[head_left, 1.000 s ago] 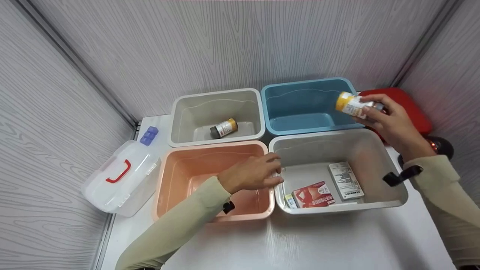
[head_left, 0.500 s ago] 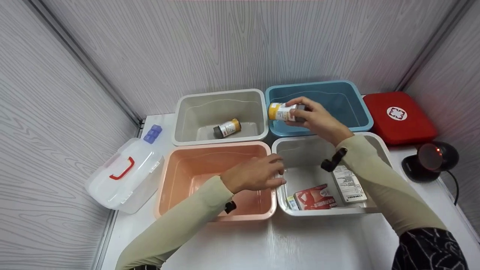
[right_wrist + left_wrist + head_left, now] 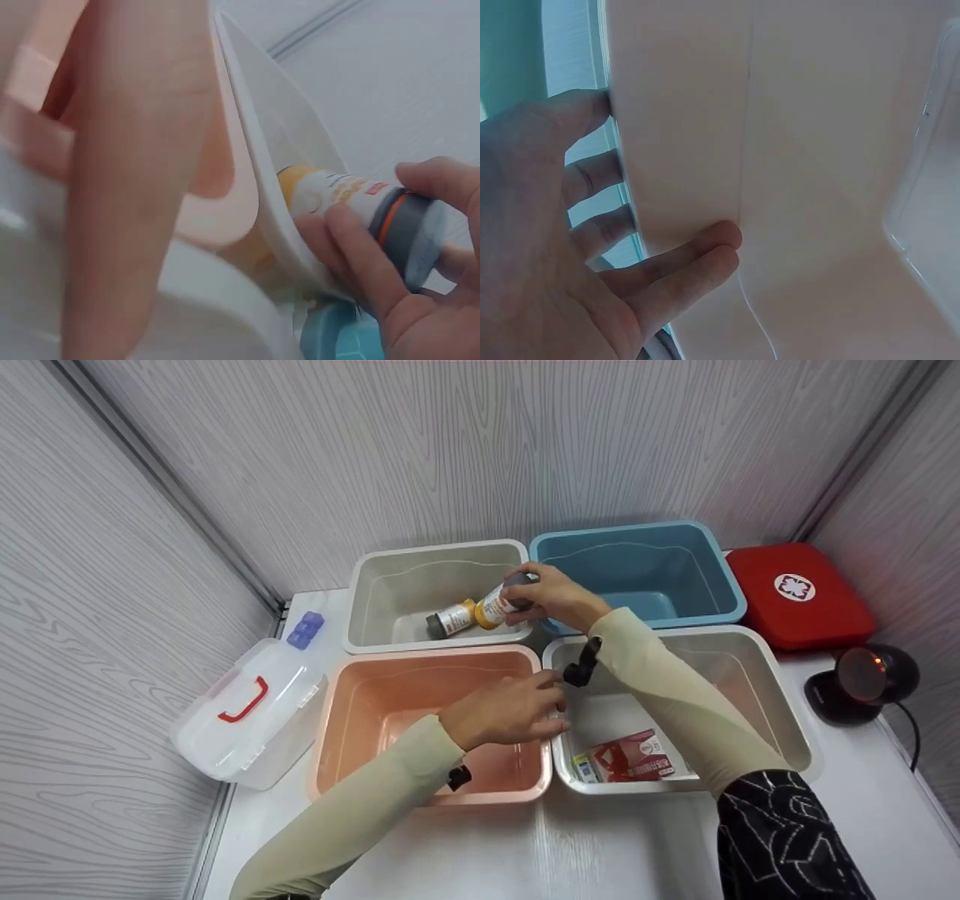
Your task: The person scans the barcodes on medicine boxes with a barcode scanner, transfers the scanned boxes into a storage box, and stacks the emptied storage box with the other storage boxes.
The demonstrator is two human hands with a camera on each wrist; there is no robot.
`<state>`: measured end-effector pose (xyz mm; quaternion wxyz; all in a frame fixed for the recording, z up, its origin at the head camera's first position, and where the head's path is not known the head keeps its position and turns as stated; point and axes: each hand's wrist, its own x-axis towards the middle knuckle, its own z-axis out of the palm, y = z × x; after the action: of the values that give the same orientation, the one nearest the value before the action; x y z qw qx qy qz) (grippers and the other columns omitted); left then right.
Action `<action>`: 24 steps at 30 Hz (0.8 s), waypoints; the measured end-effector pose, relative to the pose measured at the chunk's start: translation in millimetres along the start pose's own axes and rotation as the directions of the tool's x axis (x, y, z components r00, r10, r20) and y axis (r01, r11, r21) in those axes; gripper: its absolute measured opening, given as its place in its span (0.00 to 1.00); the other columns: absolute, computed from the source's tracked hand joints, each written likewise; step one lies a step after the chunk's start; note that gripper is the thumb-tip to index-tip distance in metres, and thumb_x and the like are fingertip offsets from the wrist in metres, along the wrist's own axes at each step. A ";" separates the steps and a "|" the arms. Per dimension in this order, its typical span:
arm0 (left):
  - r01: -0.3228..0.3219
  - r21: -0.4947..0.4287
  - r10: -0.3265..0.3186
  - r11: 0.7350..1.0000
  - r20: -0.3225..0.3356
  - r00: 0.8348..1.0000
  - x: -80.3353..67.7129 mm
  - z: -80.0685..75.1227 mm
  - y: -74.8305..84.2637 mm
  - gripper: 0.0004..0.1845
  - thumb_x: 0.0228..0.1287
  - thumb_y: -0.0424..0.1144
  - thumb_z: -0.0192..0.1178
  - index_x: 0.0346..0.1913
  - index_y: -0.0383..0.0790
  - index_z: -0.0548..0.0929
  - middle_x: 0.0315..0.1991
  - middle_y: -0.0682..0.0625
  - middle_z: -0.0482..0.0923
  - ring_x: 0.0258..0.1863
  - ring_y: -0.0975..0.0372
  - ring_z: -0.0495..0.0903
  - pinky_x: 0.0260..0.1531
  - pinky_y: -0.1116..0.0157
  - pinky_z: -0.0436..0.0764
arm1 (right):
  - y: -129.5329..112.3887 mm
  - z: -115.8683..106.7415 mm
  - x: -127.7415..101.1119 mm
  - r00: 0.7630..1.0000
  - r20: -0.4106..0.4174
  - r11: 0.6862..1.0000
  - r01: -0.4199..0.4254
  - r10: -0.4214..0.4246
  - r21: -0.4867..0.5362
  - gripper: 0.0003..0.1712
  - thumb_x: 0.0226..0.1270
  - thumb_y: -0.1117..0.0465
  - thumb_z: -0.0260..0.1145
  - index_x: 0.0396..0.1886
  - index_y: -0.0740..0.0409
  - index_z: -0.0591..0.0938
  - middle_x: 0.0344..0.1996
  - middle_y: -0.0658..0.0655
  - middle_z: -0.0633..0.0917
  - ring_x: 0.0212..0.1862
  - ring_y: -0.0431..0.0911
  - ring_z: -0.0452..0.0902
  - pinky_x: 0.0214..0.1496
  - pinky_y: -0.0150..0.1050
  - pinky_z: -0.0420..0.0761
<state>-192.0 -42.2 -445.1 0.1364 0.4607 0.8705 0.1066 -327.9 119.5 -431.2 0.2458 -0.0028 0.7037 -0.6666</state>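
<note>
My right hand grips a pill bottle with a white label, a yellow end and a dark cap. It holds the bottle tilted, yellow end down, inside the right part of the back-left beige bin. In the right wrist view the thumb and fingers lie round the bottle near its dark cap. A second, similar bottle lies on that bin's floor beside it. My left hand rests with relaxed fingers at the rim between the pink bin and the front-right grey bin.
The grey bin holds a red medicine box and other packs, partly behind my right forearm. A blue bin stands back right. Right of it are a red first-aid case and a black device. A clear box and purple pill case stand left.
My right hand has carried the bottle leftward from above the blue bin's right side into the beige bin and tilted its yellow end downward. The left hand has stayed at the rim.
</note>
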 end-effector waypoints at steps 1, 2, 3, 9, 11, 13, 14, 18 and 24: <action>0.000 0.003 0.000 1.000 -0.005 1.000 -0.6 0.3 0.1 0.22 0.84 0.56 0.56 0.64 0.45 0.85 0.70 0.43 0.76 0.53 0.51 0.87 0.57 0.53 0.87 | 0.2 3.2 2.4 1.000 0.014 1.000 0.000 -0.001 0.010 0.34 0.78 0.62 0.70 0.78 0.55 0.69 0.68 0.67 0.76 0.64 0.57 0.85 0.68 0.50 0.86; 0.002 -0.001 -0.002 1.000 -0.010 1.000 -1.0 0.4 0.2 0.22 0.84 0.56 0.56 0.64 0.45 0.85 0.68 0.43 0.77 0.52 0.51 0.87 0.57 0.53 0.87 | 1.0 6.0 4.6 0.999 0.035 1.000 0.011 -0.012 0.019 0.34 0.79 0.64 0.69 0.80 0.54 0.68 0.72 0.67 0.74 0.67 0.58 0.83 0.71 0.51 0.84; 0.002 -0.004 -0.002 1.000 -0.015 1.000 -1.2 0.6 0.2 0.22 0.83 0.56 0.56 0.64 0.45 0.85 0.67 0.43 0.78 0.52 0.50 0.87 0.56 0.53 0.87 | 2.7 8.0 6.3 0.998 0.059 0.999 0.029 -0.031 0.023 0.35 0.80 0.64 0.68 0.81 0.53 0.67 0.75 0.66 0.71 0.71 0.57 0.80 0.74 0.51 0.81; -0.008 -0.010 0.007 1.000 -0.021 1.000 -1.2 2.4 0.1 0.21 0.84 0.56 0.57 0.63 0.46 0.84 0.66 0.45 0.78 0.53 0.52 0.87 0.56 0.53 0.87 | 18.6 4.8 7.7 0.965 0.189 0.983 0.178 -0.181 0.034 0.34 0.83 0.62 0.64 0.84 0.56 0.67 0.85 0.58 0.63 0.83 0.55 0.65 0.86 0.53 0.64; -0.017 -0.017 0.017 1.000 -0.016 1.000 -0.7 2.7 0.2 0.21 0.84 0.56 0.56 0.63 0.45 0.84 0.71 0.44 0.76 0.55 0.52 0.87 0.58 0.53 0.87 | 21.6 -3.0 2.8 0.959 0.185 0.977 0.211 -0.214 0.037 0.30 0.83 0.60 0.65 0.79 0.58 0.73 0.81 0.59 0.69 0.81 0.55 0.69 0.85 0.55 0.66; -0.022 -0.023 0.022 0.999 -0.013 1.000 -0.5 2.6 0.0 0.21 0.84 0.56 0.56 0.63 0.45 0.84 0.75 0.44 0.74 0.58 0.51 0.86 0.61 0.53 0.86 | 22.4 -12.0 -5.3 0.954 0.182 0.971 0.239 -0.237 0.009 0.26 0.83 0.58 0.65 0.76 0.57 0.76 0.78 0.62 0.74 0.77 0.54 0.74 0.83 0.55 0.69; -0.021 -0.030 0.020 0.999 -0.011 1.000 -0.8 2.3 0.0 0.21 0.84 0.56 0.56 0.63 0.45 0.84 0.77 0.43 0.72 0.60 0.51 0.85 0.62 0.53 0.85 | 22.5 -16.8 -10.0 0.952 0.187 0.969 0.249 -0.243 -0.005 0.25 0.83 0.58 0.66 0.74 0.57 0.78 0.76 0.64 0.75 0.76 0.54 0.76 0.82 0.55 0.72; -0.006 -0.056 0.006 0.998 -0.001 1.000 -3.6 2.0 -0.5 0.21 0.84 0.56 0.56 0.63 0.44 0.84 0.78 0.43 0.71 0.63 0.50 0.85 0.65 0.52 0.84 | 25.3 -36.5 -34.1 0.943 0.247 0.958 0.260 -0.224 -0.122 0.25 0.82 0.54 0.67 0.72 0.57 0.79 0.73 0.67 0.77 0.71 0.54 0.80 0.76 0.52 0.79; -0.011 -0.046 0.010 0.999 -0.017 1.000 -1.9 4.2 -0.6 0.20 0.84 0.55 0.56 0.61 0.45 0.83 0.74 0.44 0.73 0.60 0.51 0.84 0.63 0.53 0.85 | 45.5 -71.7 -78.7 0.923 0.370 0.935 0.217 -0.103 -0.281 0.27 0.82 0.53 0.66 0.73 0.58 0.78 0.69 0.62 0.83 0.68 0.56 0.83 0.72 0.50 0.83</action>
<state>-190.0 -43.9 -448.9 0.1390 0.4610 0.8666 0.1310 -269.1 217.9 -447.8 0.3074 -0.2187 0.7437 -0.5518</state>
